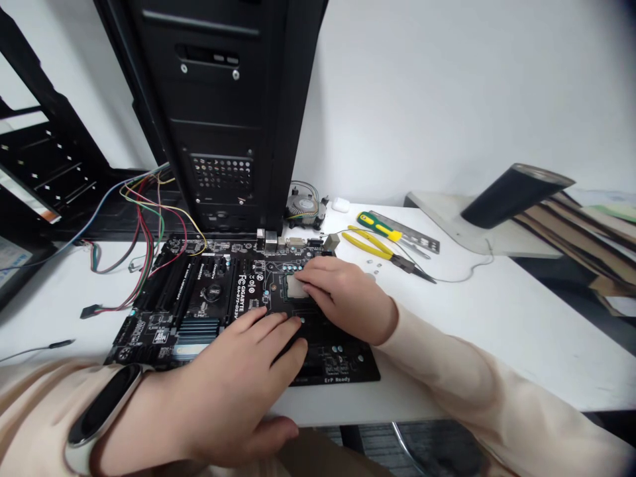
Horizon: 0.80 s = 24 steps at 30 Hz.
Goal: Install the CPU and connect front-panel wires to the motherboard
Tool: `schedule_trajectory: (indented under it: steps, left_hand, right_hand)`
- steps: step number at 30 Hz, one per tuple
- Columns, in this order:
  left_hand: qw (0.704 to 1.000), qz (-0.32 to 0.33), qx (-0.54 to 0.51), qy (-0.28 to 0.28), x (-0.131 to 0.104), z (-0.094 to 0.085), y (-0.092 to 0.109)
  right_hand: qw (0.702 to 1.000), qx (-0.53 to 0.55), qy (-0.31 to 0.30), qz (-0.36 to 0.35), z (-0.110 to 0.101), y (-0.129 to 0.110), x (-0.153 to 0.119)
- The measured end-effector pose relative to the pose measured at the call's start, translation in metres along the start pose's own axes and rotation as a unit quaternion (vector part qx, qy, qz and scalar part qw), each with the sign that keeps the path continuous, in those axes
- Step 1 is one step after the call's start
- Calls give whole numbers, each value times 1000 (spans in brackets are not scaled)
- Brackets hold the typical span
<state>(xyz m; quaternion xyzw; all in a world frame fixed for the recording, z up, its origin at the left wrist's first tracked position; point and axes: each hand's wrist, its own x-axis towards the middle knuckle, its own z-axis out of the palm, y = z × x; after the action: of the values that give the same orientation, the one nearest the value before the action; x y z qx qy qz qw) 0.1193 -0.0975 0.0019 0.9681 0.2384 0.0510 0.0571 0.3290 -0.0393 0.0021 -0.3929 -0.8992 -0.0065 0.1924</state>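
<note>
A black Gigabyte motherboard (pixel 342 344) lies flat on the white table, its lettering turned sideways. Near its upper middle, a silver-topped processor (CPU) (pixel 295 287) sits at the socket. My right hand (pixel 350 295) is closed at the processor's right edge, with thumb and index fingertips against it; part of the socket is hidden beneath. Across the board's lower middle rests my left hand (pixel 233 387), fingers stretched out and thumb apart, holding nothing. A blue heatsink (pixel 196 331) shows just beyond the left wrist, which wears a dark-faced band.
Behind the board stands a black computer case (pixel 218 126), with loose coloured wires (pixel 144 225) trailing left. A CPU fan (pixel 304 207), green-yellow screwdriver (pixel 380 225), yellow-handled pliers (pixel 382 250) and metal I/O plate (pixel 412 233) lie behind right. A dark cylinder (pixel 514 199) leans farther right.
</note>
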Motion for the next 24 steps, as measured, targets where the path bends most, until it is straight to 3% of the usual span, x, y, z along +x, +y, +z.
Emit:
schedule_trajectory:
  steps: [5,15,20,24]
  left_hand:
    - [1000,-1,0,-2,-1,-1,1]
    - [1000,-5,-7,-16,0,-2,0]
    - [1000,-5,-11,-21,1,-3,0]
    - [1000,-1,-2,-12,0,-2,0]
  right_hand:
    - [998,-33,-43,-27,1,-3,0]
    - [997,-56,-55,-22,-3,-11,0]
    - [998,-28,38,-29,-9,-2,-2]
    - [992,-94,71,35,-18,10,-5]
